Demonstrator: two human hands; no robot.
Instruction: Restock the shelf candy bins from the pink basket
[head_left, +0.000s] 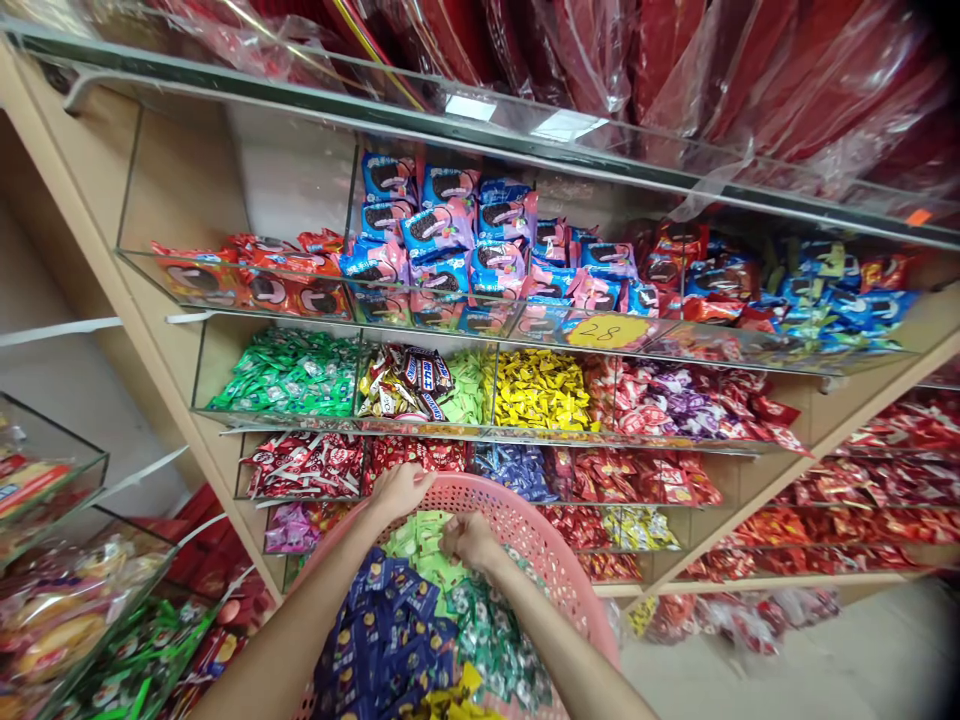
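Note:
A pink perforated plastic basket (551, 520) fills the lower middle of the view. My left hand (401, 492) is closed over its far rim. Inside the basket my right hand (471, 543) is curled at the light green wrapped candies (420, 545); its fingertips are partly hidden, and some of these candies appear to be in its grasp. Dark blue wrapped candies (390, 620) lie on the basket's left side, dark green ones (495, 630) on the right. Yellow wrapped candies (457, 695) show at the near edge.
Beyond the basket stands a shelf rack with clear bins (420, 425) of sorted candies, including green ones (292, 370) and yellow ones (544, 390). Blue and pink snack packs (442, 230) fill a higher bin. A yellow price tag (607, 330) reads 28. More bins (112, 600) flank the left.

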